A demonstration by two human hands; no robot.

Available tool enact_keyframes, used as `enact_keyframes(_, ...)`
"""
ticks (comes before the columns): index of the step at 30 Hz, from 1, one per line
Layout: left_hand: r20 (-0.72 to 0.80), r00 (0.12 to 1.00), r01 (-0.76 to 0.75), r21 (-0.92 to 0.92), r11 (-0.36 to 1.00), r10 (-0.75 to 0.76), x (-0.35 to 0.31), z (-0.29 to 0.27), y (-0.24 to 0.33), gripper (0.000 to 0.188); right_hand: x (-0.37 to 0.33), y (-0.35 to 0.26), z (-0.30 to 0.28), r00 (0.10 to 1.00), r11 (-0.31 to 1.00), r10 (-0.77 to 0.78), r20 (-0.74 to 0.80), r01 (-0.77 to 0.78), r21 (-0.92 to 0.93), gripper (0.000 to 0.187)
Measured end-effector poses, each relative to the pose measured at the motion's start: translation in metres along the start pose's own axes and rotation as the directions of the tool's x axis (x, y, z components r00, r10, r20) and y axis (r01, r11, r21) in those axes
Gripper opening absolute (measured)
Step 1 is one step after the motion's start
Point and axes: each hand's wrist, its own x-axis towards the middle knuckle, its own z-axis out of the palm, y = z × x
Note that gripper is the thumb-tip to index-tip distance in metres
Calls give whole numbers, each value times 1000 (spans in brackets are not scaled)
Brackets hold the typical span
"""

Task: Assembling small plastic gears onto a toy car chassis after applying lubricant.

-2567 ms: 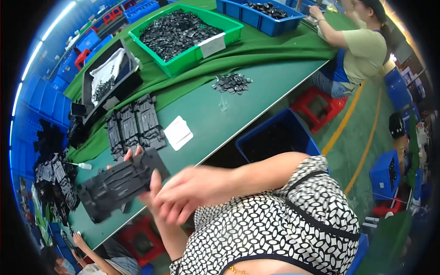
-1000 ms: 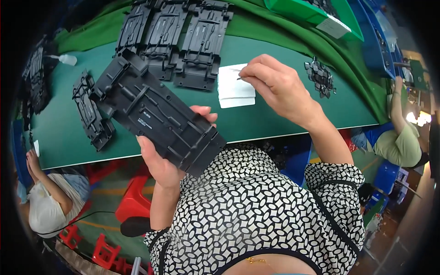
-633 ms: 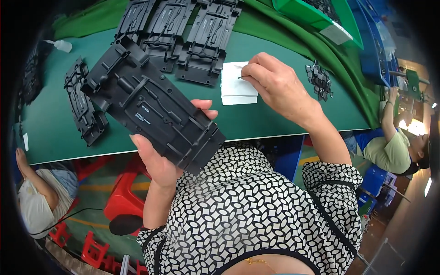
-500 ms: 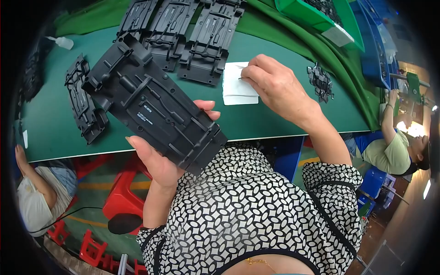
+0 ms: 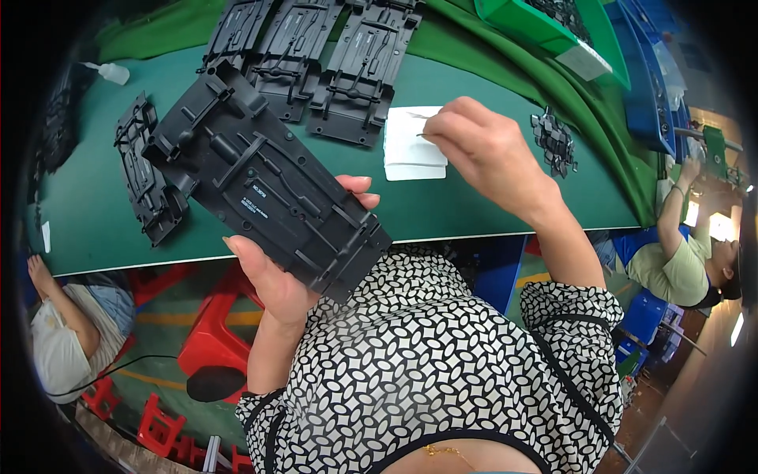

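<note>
My left hand (image 5: 276,284) holds a black plastic chassis plate (image 5: 264,178) from below, tilted above the table. Its thumb presses one long edge, and fingertips show at the other. Moulded ribs, raised shafts and small white print cover the side turned up. Over a small stack of white sheets (image 5: 410,158), my right hand (image 5: 493,158) is closed in a pinch. A tiny dark tip sticks out at its fingertips, too small to name. The stack lies on the table just right of the chassis plate.
Several similar chassis plates (image 5: 355,71) lie at the back, and another (image 5: 146,174) at the left. Small black parts (image 5: 553,142) are piled at the right. A green bin (image 5: 537,35), a white bottle (image 5: 114,73) and a green cloth (image 5: 466,59) lie farther off. Co-workers sit at both sides.
My right hand has shifted slightly to the right over the white sheets, still pinched. The left hand and the chassis plate have hardly moved.
</note>
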Motion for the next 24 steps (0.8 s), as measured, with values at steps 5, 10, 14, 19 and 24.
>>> enact_keyframes(5,7,1000,-7,-15,1000,7,0,-1,-2,103,-8,5,2,927,854,373,36,-359,377,5)
enact_keyframes(10,-1,1000,-8,-46,999,8,0,2,-3,102,-9,10,9,985,974,148,-88,-130,185,6)
enact_keyframes(14,-13,1000,-11,-52,999,11,-1,3,-3,102,-8,11,12,996,997,56,-74,-51,62,7)
enact_keyframes(19,-5,1000,-6,-54,999,5,0,4,-4,102,-9,12,13,997,996,60,-56,-56,75,9)
enact_keyframes(24,-15,1000,0,-53,999,-1,0,4,-2,102,-9,14,16,996,998,46,-71,-43,48,9)
